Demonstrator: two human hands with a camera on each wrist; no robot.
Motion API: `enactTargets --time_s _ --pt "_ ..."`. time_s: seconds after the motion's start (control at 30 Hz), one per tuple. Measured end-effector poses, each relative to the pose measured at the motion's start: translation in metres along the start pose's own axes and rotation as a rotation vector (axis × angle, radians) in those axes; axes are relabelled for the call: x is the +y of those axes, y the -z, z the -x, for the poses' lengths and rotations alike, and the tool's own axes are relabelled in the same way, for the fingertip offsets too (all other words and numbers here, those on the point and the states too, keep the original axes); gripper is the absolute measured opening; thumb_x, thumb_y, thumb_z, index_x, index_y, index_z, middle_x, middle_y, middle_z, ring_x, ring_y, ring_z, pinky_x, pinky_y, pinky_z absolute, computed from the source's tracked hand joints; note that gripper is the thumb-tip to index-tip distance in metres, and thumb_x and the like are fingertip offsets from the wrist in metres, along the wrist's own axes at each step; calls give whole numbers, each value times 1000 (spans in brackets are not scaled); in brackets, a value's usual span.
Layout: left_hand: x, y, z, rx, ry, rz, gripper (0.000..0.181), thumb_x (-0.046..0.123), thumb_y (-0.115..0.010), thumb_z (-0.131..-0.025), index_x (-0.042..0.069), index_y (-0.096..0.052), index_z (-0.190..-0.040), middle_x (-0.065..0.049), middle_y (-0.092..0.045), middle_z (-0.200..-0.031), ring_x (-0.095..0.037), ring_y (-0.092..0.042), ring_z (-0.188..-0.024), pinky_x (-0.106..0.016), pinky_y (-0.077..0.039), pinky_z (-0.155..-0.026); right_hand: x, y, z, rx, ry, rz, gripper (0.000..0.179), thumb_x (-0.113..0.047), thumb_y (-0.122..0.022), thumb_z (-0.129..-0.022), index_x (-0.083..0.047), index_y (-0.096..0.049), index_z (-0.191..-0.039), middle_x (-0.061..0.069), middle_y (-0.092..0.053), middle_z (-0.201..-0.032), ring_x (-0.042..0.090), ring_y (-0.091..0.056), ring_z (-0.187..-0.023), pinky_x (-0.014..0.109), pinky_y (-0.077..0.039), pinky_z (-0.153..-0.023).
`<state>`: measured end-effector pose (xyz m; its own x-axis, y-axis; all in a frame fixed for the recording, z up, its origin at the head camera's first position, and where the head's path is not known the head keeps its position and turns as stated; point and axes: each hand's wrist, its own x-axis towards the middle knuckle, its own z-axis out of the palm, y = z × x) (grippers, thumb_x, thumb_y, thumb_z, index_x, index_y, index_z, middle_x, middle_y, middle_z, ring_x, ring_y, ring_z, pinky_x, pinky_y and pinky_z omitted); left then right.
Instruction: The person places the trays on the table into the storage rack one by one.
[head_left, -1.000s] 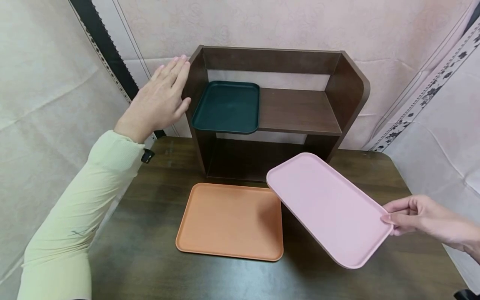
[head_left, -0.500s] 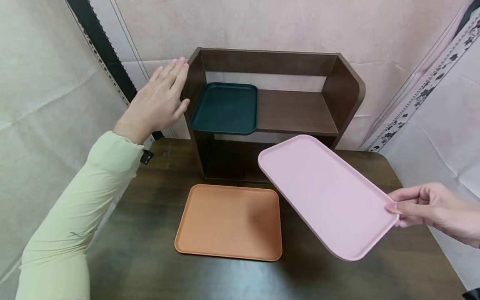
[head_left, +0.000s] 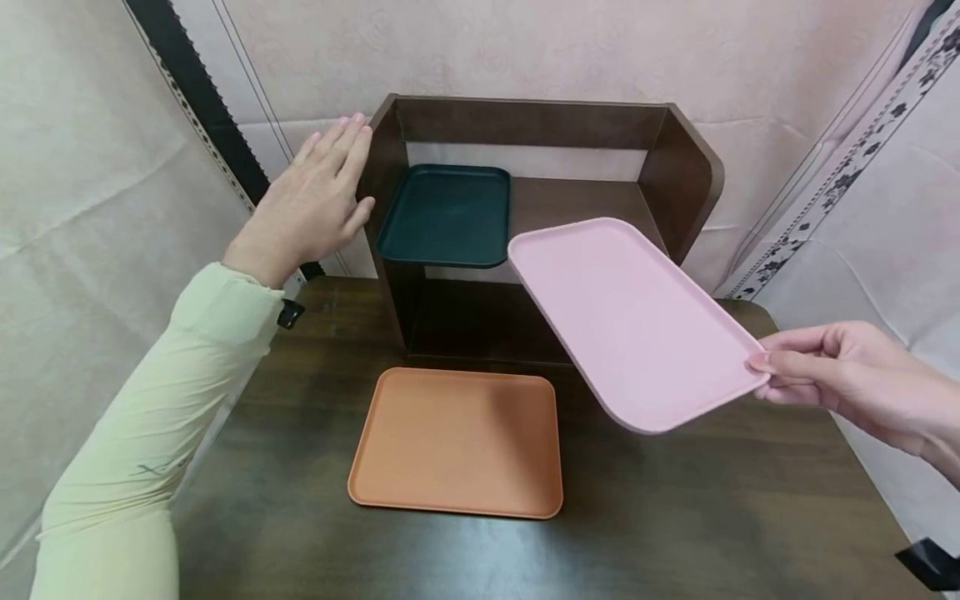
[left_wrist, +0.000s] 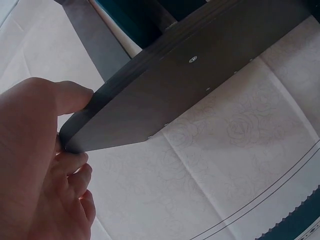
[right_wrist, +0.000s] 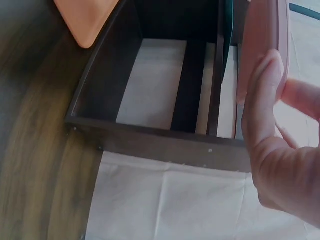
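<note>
My left hand (head_left: 303,200), with fingers straight, rests at the left side panel of a dark brown wooden shelf (head_left: 532,121); in the left wrist view its thumb lies at the panel's edge. A dark green tray (head_left: 450,215) lies on the left half of the upper board. Between thumb and fingers, my right hand (head_left: 847,375) pinches the right-hand corner of a pink tray (head_left: 637,325). That tray is held tilted in the air, its far edge overlapping the upper board in the head view. An orange tray (head_left: 456,442) lies flat on the table in front of the shelf.
The shelf stands at the back of the dark wooden table (head_left: 675,525). Under the upper board is a lower compartment (head_left: 480,321), partly hidden by the pink tray. Pale patterned cloth (head_left: 525,50) hangs behind and on both sides.
My right hand has raised the pink tray and carried it toward the shelf's upper board. The left hand keeps its place at the side panel, and the green and orange trays stay put.
</note>
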<state>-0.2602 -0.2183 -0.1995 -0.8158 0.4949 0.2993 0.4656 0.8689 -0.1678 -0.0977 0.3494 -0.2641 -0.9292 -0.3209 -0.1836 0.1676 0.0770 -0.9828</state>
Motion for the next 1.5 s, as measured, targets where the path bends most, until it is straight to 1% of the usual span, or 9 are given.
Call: enactTargets --time_s 0.17,0.37,0.7,0.9,1.07,1.17,1.3,1.4,1.5 --pt "0 0 0 2 4 -3 78 31 -41 -111 -2 0 -168 -17 2 -179 -37 -3 -167 -52 -3 -136 -6 -10 -17 97 7 -61 35 9 -49 -106 -3 -83 -105 10 -82 -100 16 -79 -83 28 -66 -78" --pt "2 0 0 5 0 -10 77 31 -41 -112 -2 -1 -168 -17 2 -179 -37 -4 -167 -52 -4 -136 -13 -16 -40 185 -31 -77 31 3 -59 -104 -12 -85 -97 4 -82 -96 13 -80 -82 26 -66 -78" --pt "3 0 1 -3 -1 1 77 31 -40 -112 -1 0 -168 -16 3 -179 -36 -2 -167 -52 -3 -136 -21 -32 -72 207 -10 -161 28 1 -62 -103 -10 -85 -90 3 -81 -90 11 -80 -83 24 -65 -80" --pt "2 1 1 -1 4 3 77 30 -40 -112 -2 0 -168 -16 3 -179 -36 -2 -167 -52 -2 -136 -28 -38 -88 222 2 -218 26 4 -64 -101 -8 -83 -88 5 -81 -87 11 -79 -81 22 -65 -80" --pt "3 2 1 2 6 4 77 30 -40 -112 -2 0 -168 -16 4 -179 -36 -2 -167 -52 -3 -136 -30 -39 -97 248 11 -254 23 3 -66 -100 -7 -82 -88 5 -80 -88 12 -79 -82 23 -65 -82" --pt "2 2 1 2 5 4 77 30 -40 -112 -2 0 -168 -16 4 -179 -36 -2 -167 -52 -2 -136 -32 -41 -103 271 27 -224 24 0 -65 -101 -9 -81 -87 3 -79 -88 11 -79 -83 22 -65 -83" --pt "2 2 1 2 5 4 76 30 -40 -112 -2 0 -168 -16 4 -179 -36 -2 -167 -52 -2 -136 -33 -42 -109 279 36 -242 25 0 -63 -102 -9 -81 -86 3 -78 -87 12 -79 -82 23 -65 -82" --pt "2 2 2 2 4 2 76 30 -40 -112 -2 -1 -168 -17 2 -179 -36 -3 -167 -52 -3 -136 -34 -43 -112 276 25 -286 25 3 -64 -101 -7 -81 -85 4 -78 -86 13 -79 -80 23 -66 -80" --pt "2 3 2 2 1 2 76 30 -40 -112 -2 -1 -168 -17 2 -179 -37 -3 -167 -52 -3 -136 -34 -43 -114 285 18 -278 25 2 -65 -101 -8 -81 -84 4 -78 -85 12 -79 -80 23 -65 -79"
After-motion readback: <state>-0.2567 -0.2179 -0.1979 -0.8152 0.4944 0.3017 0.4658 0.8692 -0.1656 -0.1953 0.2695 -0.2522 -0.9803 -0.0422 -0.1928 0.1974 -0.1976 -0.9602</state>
